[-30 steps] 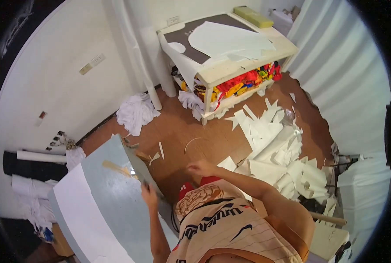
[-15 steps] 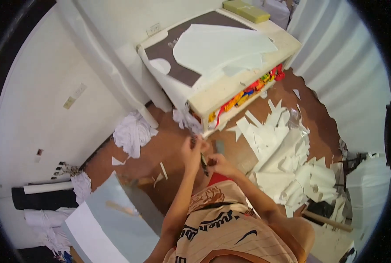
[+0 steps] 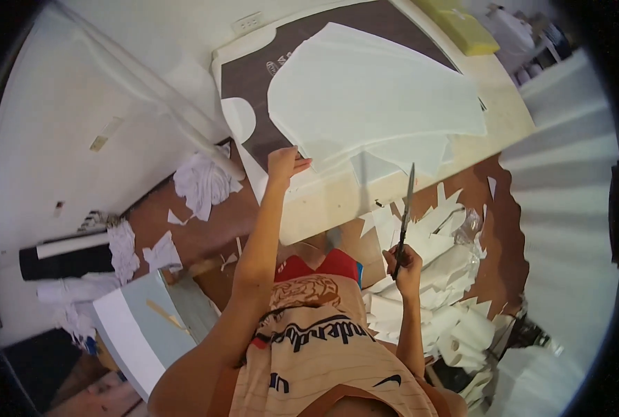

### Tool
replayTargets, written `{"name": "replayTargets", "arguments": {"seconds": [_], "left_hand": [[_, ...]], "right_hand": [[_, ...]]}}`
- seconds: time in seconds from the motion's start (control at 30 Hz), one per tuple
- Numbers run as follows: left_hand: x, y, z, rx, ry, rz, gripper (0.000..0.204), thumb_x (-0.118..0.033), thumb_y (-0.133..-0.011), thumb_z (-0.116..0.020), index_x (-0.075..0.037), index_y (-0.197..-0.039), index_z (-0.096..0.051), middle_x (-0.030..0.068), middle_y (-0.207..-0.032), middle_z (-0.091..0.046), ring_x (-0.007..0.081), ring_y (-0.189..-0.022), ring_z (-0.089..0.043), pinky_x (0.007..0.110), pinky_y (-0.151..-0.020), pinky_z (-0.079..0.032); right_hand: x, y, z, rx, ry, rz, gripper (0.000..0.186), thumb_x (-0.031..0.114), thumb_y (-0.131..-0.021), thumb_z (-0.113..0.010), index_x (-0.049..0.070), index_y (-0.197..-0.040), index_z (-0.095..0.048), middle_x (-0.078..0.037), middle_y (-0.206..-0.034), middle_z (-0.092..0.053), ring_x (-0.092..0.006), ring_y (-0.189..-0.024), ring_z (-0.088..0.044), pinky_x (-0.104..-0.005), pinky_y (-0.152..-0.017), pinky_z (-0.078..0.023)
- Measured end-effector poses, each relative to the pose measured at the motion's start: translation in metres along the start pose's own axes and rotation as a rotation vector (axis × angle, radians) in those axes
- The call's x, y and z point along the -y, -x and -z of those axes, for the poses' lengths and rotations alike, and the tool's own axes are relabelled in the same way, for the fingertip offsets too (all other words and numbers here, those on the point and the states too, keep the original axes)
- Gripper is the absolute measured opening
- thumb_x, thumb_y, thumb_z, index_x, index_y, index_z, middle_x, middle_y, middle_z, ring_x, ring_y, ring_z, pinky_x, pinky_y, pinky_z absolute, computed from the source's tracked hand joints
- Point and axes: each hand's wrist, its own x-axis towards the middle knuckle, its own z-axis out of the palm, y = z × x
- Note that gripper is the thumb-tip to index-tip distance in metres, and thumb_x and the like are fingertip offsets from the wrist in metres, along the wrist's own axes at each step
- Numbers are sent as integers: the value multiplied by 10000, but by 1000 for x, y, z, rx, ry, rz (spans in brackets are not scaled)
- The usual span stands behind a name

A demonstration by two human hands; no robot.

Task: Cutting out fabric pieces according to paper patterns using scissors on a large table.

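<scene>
My left hand (image 3: 284,164) now pinches the white sheets (image 3: 372,104) at the table's (image 3: 504,104) near edge; right hand (image 3: 405,264) grips scissors (image 3: 404,212), raised, ready for cutting.

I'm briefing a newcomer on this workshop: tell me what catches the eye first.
The stack of white cut sheets on the table at top centre stands out, with the left hand on its near corner. The right hand holds long scissors upright at centre. White offcuts litter the brown floor on the right.
</scene>
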Motion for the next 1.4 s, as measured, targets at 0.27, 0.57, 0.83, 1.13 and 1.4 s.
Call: {"name": "replayTargets", "arguments": {"seconds": [0.27,0.57,0.83,1.13,1.4], "left_hand": [[36,-20,-30,40,44,146,207,-179,-893,-794,-51,-857,-637,59,-795,-644,192,-660,-685,276,-548,-554],[21,-23,-33,-167,-100,14,239,-215,-865,-837,-99,-888,-629,-18,-747,-593,86,-574,-586,233,-463,-371],[12,38,55,-129,-134,-184,265,-246,-950,-767,-61,-838,-614,-28,-713,-539,71,-629,-541,251,-565,-402],[114,114,183,-314,-40,-263,227,-242,-1041,-624,-33,-1127,-606,48,-1038,-650,157,-928,-639,348,-763,-595],[83,188,192,-579,118,-376,351,-153,-1074,-522,-40,-1404,-482,98,-1258,-616,217,-1073,-651,395,-857,-618]], "right_hand": [[21,-45,-8,53,-14,31,169,108,-920,-774,37,-870,-630,44,-644,-554,-49,-534,-501,-234,-499,-387],[23,-72,-36,232,266,245,230,115,-876,-829,-15,-868,-640,35,-637,-476,-68,-584,-371,-279,-515,-307],[56,-60,-35,186,476,200,234,97,-780,-766,-19,-950,-654,-210,-708,-612,-371,-626,-599,-410,-617,-488],[19,-76,-44,59,599,467,339,199,-857,-833,-13,-805,-573,-107,-562,-459,-211,-528,-372,-376,-528,-393],[1,-80,-124,328,497,493,694,140,-650,-958,-26,-1170,-530,-183,-1404,-581,-341,-1181,-609,-386,-983,-497]]}}
